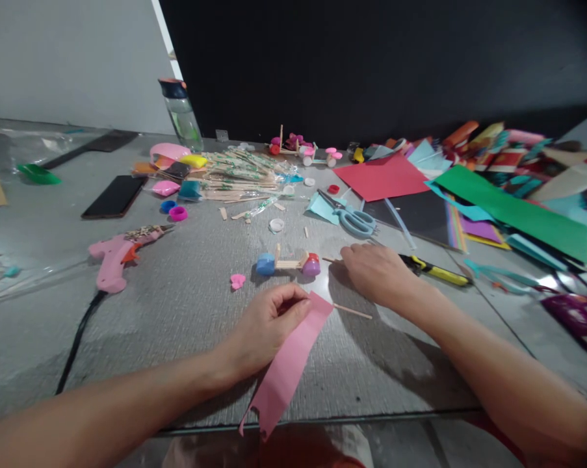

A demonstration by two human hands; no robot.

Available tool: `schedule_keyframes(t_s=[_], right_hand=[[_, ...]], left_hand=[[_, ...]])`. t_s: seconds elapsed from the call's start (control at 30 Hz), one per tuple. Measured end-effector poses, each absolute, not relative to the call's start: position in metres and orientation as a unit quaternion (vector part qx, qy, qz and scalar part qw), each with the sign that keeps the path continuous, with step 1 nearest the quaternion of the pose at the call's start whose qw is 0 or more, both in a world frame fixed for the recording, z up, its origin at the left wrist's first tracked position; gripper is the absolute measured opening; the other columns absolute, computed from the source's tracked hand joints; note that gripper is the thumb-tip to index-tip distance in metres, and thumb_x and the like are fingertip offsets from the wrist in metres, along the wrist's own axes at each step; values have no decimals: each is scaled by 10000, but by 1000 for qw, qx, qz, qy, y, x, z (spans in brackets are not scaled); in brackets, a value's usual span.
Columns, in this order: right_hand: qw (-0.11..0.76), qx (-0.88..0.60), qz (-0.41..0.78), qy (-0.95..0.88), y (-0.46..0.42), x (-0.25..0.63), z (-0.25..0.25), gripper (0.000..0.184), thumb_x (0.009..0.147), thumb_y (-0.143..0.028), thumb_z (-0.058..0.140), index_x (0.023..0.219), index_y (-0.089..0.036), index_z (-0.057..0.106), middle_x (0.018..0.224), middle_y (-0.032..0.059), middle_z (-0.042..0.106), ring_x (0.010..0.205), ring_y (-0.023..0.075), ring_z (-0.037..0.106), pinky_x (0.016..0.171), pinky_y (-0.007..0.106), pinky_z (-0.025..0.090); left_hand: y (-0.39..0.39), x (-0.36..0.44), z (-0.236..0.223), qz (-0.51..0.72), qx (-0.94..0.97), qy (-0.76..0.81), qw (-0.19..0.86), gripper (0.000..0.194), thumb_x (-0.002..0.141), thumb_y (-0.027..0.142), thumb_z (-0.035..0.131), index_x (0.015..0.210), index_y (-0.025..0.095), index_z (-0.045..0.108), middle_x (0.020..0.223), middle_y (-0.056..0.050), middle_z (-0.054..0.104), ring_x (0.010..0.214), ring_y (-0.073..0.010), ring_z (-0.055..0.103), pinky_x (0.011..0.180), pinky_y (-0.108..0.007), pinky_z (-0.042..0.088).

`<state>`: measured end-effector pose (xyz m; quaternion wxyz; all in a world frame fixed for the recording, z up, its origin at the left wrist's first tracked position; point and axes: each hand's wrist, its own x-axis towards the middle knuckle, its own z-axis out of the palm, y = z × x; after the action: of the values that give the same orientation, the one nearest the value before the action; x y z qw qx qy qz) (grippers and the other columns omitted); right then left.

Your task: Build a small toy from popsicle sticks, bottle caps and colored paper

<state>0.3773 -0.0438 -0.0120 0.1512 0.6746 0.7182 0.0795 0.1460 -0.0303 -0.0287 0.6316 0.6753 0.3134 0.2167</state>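
Note:
My left hand (264, 325) pinches the upper end of a long pink paper strip (288, 367) that hangs over the table's near edge. My right hand (378, 273) rests palm down on the grey table (186, 312), fingers curled, close to a thin wooden skewer (352, 311); whether it grips anything is hidden. Just beyond both hands stands a small cart of craft sticks with a blue cap wheel (265, 264) and a purple cap wheel (311, 265). A pink cap piece (237, 281) lies to its left.
A pink glue gun (115, 257) with a black cord lies left. Blue scissors (354, 220), a yellow utility knife (437, 271), coloured paper sheets (512, 208), craft sticks (239, 172), loose bottle caps, a phone (114, 196) and a water bottle (182, 116) fill the far side.

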Motion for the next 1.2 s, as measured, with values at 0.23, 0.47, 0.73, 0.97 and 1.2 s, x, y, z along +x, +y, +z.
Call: schedule_keyframes(t_s=[0.23, 0.47, 0.73, 0.97, 1.2], right_hand=[[113, 667, 6, 737, -70, 373, 21, 120, 945, -125, 543, 942, -166, 655, 885, 61, 753, 768, 182, 674, 631, 299, 344], [50, 564, -65, 822, -129, 347, 9, 93, 983, -207, 605, 894, -191, 625, 791, 34, 707, 701, 226, 669, 616, 341, 336], [48, 498, -33, 865, -146, 331, 4, 227, 895, -338, 766, 952, -170, 625, 863, 64, 695, 728, 263, 647, 608, 364, 396], [124, 451, -110, 877, -137, 328, 17, 182, 808, -34, 602, 958, -137, 613, 867, 93, 706, 691, 221, 610, 584, 340, 310], [113, 458, -104, 876, -137, 328, 10, 140, 816, -46, 593, 850, -182, 596, 698, 25, 640, 579, 171, 521, 572, 345, 227]], left_hand=[[-32, 144, -34, 211, 673, 313, 636, 227, 953, 347, 562, 890, 154, 663, 782, 13, 562, 705, -118, 478, 629, -261, 360], [-31, 140, -40, 231, 692, 304, 613, 209, 971, 319, 568, 900, 161, 685, 806, 10, 602, 747, -122, 515, 672, -254, 410], [-32, 141, -35, 252, 723, 291, 574, 183, 951, 285, 578, 892, 161, 699, 823, -2, 655, 775, -137, 568, 705, -261, 455], [-34, 143, -32, 243, 743, 285, 554, 152, 940, 243, 595, 866, 172, 708, 832, 6, 685, 778, -134, 596, 708, -244, 470], [-39, 143, -27, 279, 719, 318, 552, 132, 939, 235, 612, 852, 184, 698, 807, 13, 662, 735, -116, 594, 685, -223, 464]])
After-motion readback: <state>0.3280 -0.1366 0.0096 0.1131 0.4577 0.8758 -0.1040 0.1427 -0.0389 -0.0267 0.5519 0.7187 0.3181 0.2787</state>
